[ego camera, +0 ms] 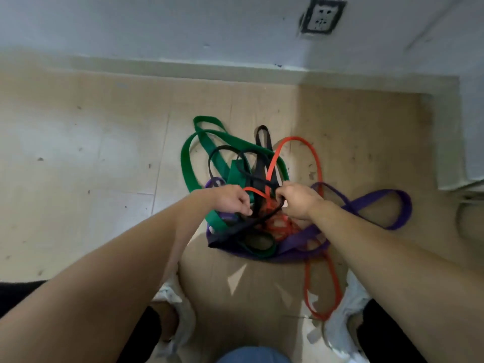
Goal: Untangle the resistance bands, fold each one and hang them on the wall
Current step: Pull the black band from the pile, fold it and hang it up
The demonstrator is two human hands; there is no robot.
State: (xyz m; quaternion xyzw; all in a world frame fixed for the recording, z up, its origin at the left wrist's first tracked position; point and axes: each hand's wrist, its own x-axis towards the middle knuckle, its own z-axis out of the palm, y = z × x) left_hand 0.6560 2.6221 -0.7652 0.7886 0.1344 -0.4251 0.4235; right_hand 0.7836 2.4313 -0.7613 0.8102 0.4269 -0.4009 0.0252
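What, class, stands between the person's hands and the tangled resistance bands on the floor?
Nothing visible: the left hand and right hand grip the black band in the pile. Pulling it free looks hindered by the green band, orange band and purple band tangled with it.

No text, label, brand, number or sign can be read anywhere in the frame. Nothing legible is seen on the resistance bands [237, 175] at the centre, and no marking can be made out on the wall socket [323, 17] at the upper right.
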